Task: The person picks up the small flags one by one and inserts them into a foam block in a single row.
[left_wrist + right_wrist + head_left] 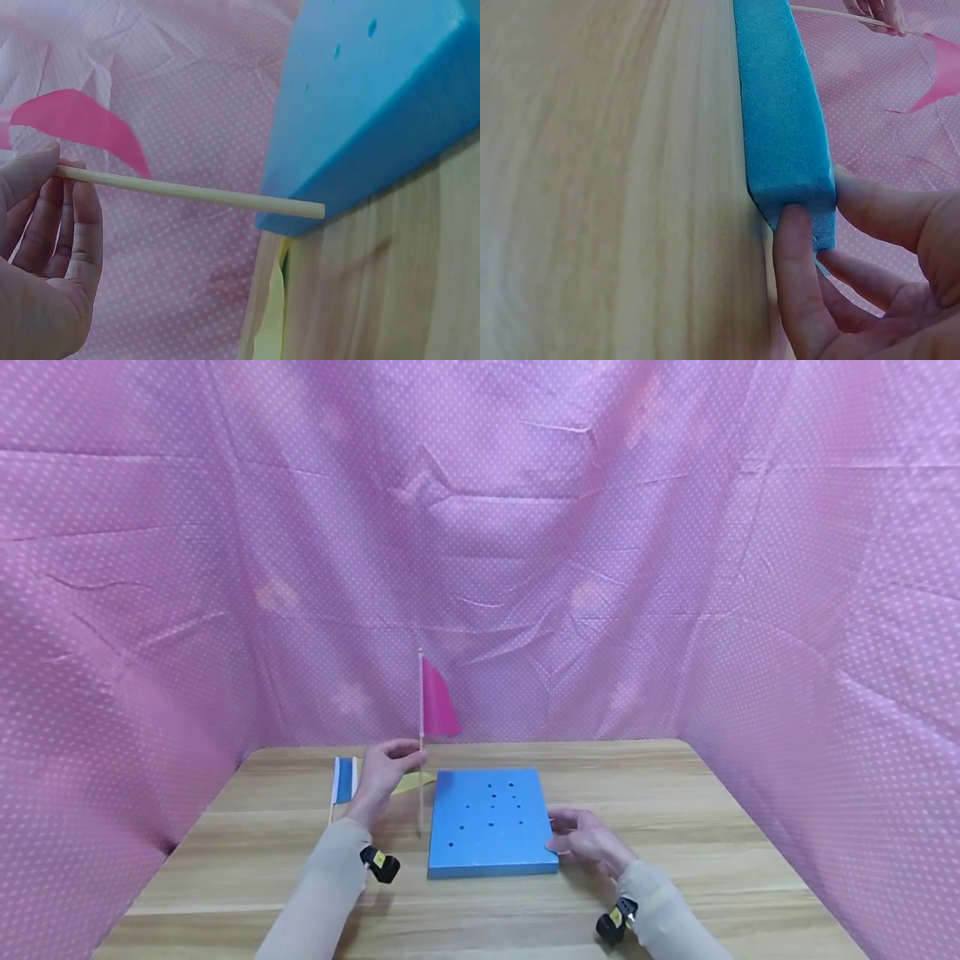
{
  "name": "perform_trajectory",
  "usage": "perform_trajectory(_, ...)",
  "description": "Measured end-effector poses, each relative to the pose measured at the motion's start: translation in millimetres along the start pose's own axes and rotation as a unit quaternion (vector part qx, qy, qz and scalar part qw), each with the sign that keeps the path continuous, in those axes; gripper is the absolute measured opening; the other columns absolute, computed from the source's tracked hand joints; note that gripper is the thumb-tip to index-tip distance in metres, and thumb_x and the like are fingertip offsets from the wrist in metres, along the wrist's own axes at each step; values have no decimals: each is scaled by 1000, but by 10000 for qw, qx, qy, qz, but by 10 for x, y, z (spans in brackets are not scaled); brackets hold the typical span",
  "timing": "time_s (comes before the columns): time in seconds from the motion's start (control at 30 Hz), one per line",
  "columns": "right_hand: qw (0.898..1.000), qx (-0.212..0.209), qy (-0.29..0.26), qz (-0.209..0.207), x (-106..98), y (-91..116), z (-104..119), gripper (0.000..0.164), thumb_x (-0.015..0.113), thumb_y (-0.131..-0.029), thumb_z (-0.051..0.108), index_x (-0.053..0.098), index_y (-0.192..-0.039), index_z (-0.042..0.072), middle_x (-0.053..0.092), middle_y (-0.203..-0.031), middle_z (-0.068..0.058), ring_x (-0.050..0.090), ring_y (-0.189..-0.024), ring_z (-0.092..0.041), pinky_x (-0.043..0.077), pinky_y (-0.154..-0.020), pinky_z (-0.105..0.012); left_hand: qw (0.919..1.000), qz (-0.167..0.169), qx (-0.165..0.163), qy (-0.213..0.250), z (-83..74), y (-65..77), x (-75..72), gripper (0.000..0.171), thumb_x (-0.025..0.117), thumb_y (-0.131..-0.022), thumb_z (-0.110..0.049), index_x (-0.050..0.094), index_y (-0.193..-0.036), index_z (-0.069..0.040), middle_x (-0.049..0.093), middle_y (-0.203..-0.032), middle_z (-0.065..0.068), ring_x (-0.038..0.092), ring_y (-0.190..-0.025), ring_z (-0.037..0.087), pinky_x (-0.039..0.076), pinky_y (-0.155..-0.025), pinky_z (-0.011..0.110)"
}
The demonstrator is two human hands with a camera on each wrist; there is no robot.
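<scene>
flag (439,700) in left hand (384,774), label (378,859) illegible

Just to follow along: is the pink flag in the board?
Out: the left hand holds the flag, its stick's lower end visible beside the board.

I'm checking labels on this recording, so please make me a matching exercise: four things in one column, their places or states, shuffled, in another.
1. pink flag
2. blue board
3. yellow flag
4. dotted cloth

A. hangs behind the table
B. partly hidden by the left hand in the head view
C. upright, pole pinched
D. gripped at its edge by the right hand

Pairs: 1-C, 2-D, 3-B, 4-A
</scene>
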State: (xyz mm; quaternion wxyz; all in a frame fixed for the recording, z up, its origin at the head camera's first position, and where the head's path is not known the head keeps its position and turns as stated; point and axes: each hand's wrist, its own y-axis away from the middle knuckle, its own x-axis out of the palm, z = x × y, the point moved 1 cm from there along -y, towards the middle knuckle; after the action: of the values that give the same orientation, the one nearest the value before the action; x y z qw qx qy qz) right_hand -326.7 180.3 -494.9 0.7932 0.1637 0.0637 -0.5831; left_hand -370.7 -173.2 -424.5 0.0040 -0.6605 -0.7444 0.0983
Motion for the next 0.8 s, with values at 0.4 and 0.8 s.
perform_trajectory(0.4, 9999, -103, -16, 21, 3, -32, 7, 64, 73, -82, 2, 47, -141, -1, 54, -136, -23, 60, -114, -29, 58, -86, -42, 9996, -163, 133, 202, -152, -66, 196, 36, 80, -82, -21, 70, -112, -4, 69, -103, 7, 67, -90, 15, 59, -86, 34)
perform_trajectory(0.8, 9998, -176, -80, 68, 8, -6, 0, 65, 72, -82, 2, 45, -141, -2, 53, -137, -25, 60, -113, -29, 58, -86, -43, 9982, -132, 330, 473, -177, -80, 496, 29, 83, -80, -17, 73, -104, -6, 71, -97, 6, 69, -85, 14, 60, -83, 34)
